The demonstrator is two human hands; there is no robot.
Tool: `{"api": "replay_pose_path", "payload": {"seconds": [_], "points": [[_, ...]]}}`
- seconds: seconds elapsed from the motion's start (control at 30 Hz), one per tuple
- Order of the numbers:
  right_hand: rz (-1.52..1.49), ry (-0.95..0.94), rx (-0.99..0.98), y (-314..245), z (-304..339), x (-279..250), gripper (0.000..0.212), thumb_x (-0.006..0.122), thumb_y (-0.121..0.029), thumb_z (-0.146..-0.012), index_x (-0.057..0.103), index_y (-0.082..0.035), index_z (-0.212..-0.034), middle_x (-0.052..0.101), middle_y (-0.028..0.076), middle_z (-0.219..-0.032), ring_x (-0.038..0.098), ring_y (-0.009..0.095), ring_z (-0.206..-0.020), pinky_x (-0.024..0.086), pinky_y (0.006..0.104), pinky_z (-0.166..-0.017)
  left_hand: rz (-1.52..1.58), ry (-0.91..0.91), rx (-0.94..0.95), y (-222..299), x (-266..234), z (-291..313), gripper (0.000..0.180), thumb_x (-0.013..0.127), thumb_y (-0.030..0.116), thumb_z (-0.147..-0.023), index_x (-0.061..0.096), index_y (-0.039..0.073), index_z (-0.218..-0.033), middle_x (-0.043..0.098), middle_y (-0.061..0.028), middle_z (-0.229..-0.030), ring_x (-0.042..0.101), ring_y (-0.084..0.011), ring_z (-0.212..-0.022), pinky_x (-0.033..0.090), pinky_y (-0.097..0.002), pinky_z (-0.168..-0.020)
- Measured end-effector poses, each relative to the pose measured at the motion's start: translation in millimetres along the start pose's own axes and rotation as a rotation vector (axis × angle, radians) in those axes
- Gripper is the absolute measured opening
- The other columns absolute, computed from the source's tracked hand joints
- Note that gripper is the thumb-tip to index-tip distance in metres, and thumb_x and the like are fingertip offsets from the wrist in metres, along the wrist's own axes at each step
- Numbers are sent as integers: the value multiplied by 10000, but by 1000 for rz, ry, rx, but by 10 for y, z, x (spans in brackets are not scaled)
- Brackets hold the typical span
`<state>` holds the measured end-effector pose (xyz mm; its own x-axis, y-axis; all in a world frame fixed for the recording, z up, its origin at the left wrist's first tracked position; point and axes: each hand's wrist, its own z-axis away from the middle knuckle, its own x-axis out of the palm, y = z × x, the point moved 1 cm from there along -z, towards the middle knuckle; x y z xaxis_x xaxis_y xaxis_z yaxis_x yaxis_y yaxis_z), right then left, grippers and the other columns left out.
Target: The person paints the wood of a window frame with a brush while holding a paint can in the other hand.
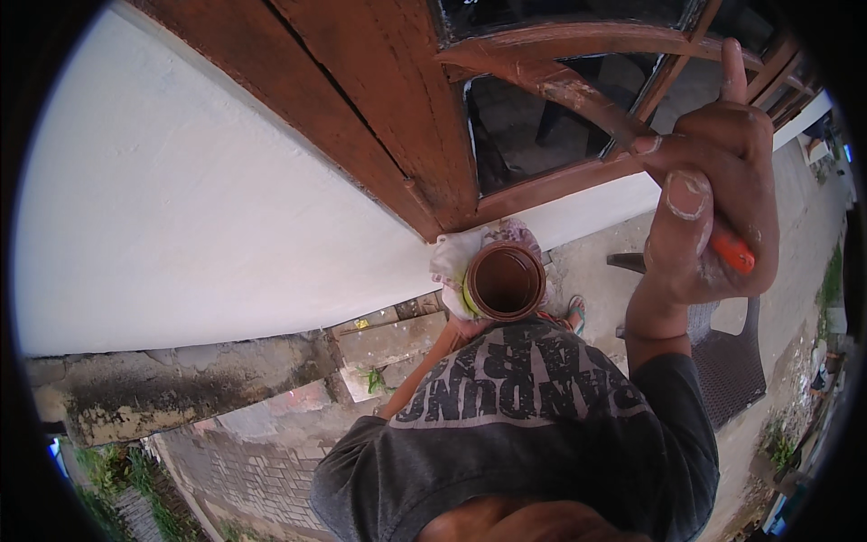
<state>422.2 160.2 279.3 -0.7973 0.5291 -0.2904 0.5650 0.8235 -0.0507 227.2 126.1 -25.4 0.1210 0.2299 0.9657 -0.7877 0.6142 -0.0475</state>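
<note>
In front of my chest, my left hand (468,327) holds up a round paint can (483,309) from below, its fingers mostly hidden. The can is brown inside and along its rim, with yellow-green on its side. A stained whitish cloth (454,257) is bunched around it. At upper right, my right hand (713,190) is raised and closed around an orange-handled paintbrush (736,253), one finger sticking up. The brush head points left toward the brown wooden window frame (578,95); whether it touches the wood, I cannot tell.
Glass panes (551,117) fill the window beside a thick brown post (379,81). A white wall (181,208) spans the left side. Behind my right arm stands a dark woven plastic chair (727,361). A worn concrete ledge (199,379) runs below the wall at lower left.
</note>
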Motion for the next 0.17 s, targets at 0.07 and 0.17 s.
{"api": "replay_pose_path", "payload": {"seconds": [0.07,0.17], "points": [[72,30,0,12,10,-8,308,560,-182,-898,616,67,-724,581,143,-704,559,189,-682,334,617,-1057,-35,21,17,-8,9,1,608,287,520,-977,401,71,-1370,455,-178,-1363,467,-338,-1261,423,-530,-1034],[169,56,19,-29,20,-66,287,555,-158,-890,621,61,-717,592,138,-703,559,185,-679,334,617,-1059,-83,35,12,-13,10,-9,587,372,507,-967,402,98,-1388,468,-156,-1369,491,-332,-1242,430,-519,-1027]]}}
